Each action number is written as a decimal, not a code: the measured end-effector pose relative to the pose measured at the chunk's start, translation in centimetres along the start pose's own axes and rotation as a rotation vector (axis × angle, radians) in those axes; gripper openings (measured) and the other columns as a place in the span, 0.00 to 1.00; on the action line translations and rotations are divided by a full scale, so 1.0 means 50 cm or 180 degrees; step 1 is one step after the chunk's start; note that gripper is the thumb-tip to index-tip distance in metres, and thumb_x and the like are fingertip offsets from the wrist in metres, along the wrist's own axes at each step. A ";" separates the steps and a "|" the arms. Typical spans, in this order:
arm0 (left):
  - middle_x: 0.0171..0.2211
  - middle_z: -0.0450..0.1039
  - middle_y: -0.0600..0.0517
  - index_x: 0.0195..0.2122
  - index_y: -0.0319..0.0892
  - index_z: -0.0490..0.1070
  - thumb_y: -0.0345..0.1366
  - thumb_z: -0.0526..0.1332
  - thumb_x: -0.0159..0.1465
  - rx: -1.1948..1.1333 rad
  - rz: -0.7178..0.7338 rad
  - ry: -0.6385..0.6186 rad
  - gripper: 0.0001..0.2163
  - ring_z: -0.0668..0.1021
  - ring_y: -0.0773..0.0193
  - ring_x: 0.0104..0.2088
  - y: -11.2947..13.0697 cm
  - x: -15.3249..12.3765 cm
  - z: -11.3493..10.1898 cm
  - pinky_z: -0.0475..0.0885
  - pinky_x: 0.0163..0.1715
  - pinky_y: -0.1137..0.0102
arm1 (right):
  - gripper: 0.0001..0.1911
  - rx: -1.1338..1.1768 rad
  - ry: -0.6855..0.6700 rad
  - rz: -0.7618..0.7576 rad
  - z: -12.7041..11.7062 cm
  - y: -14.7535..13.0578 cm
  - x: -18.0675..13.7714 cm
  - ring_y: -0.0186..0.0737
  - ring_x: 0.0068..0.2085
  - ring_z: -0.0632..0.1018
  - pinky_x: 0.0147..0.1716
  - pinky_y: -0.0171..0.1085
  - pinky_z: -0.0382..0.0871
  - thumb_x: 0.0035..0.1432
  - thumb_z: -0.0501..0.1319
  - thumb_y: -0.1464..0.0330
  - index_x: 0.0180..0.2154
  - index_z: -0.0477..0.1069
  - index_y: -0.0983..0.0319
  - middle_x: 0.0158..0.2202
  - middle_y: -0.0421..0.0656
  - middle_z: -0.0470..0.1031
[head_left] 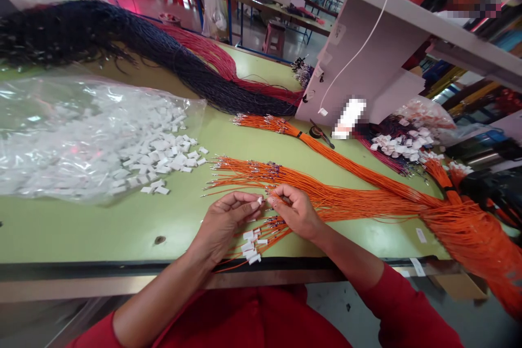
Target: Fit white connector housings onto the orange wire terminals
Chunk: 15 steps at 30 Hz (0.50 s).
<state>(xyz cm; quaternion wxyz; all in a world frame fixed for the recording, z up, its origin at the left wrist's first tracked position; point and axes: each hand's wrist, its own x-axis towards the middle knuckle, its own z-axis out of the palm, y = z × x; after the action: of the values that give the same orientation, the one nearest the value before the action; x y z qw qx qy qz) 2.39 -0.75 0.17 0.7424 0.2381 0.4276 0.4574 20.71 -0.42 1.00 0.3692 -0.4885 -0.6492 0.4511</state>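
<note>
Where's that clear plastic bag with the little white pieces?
In the head view, the clear plastic bag lies at the left on the green table, just below the dark wires, above and left of the left hand.

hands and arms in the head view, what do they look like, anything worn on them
The left hand and right hand are bare, with no gloves, and no watch or bracelet shows. The left sleeve and right sleeve are plain red, matching the red top, and leave most of each forearm uncovered.
</note>
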 end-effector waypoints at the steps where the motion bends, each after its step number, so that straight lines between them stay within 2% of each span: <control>1: 0.31 0.83 0.49 0.29 0.38 0.79 0.34 0.78 0.47 0.0019 0.0036 0.0029 0.12 0.81 0.67 0.30 -0.002 -0.001 0.001 0.77 0.34 0.74 | 0.09 -0.0125 0.0036 -0.0064 0.000 0.001 -0.001 0.34 0.28 0.67 0.29 0.33 0.63 0.64 0.60 0.63 0.33 0.68 0.60 0.27 0.38 0.67; 5: 0.31 0.84 0.48 0.30 0.38 0.79 0.35 0.79 0.47 0.0035 -0.0001 0.0095 0.13 0.82 0.66 0.31 -0.006 -0.004 0.001 0.78 0.36 0.74 | 0.08 -0.0645 0.0160 -0.0340 -0.001 0.001 -0.003 0.35 0.30 0.68 0.31 0.34 0.64 0.63 0.60 0.65 0.31 0.68 0.60 0.27 0.38 0.68; 9: 0.31 0.84 0.47 0.30 0.38 0.78 0.36 0.79 0.47 0.0080 0.0014 0.0062 0.14 0.84 0.62 0.33 -0.008 -0.006 0.003 0.79 0.39 0.71 | 0.07 -0.0846 0.0164 -0.0472 0.005 0.003 -0.007 0.36 0.31 0.70 0.33 0.35 0.64 0.63 0.59 0.67 0.32 0.68 0.59 0.28 0.39 0.69; 12: 0.30 0.83 0.48 0.29 0.38 0.78 0.36 0.78 0.48 0.0203 0.0102 0.0069 0.12 0.83 0.63 0.31 -0.007 -0.009 0.006 0.79 0.37 0.71 | 0.06 -0.0791 0.0121 -0.0457 0.009 0.004 -0.009 0.36 0.31 0.70 0.33 0.35 0.64 0.63 0.59 0.67 0.32 0.68 0.60 0.28 0.39 0.70; 15: 0.30 0.83 0.48 0.29 0.39 0.78 0.35 0.76 0.49 0.0410 0.0176 0.0137 0.10 0.83 0.63 0.31 -0.004 -0.012 0.006 0.78 0.33 0.73 | 0.07 -0.0443 -0.0085 -0.0210 0.008 0.003 -0.007 0.35 0.30 0.69 0.31 0.34 0.64 0.64 0.58 0.65 0.33 0.69 0.60 0.28 0.39 0.70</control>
<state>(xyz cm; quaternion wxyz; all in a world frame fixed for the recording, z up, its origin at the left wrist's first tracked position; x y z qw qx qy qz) 2.60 -1.35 0.44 0.7033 0.2873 0.4653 0.4542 20.50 -0.85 0.72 0.3403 -0.4853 -0.6996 0.3990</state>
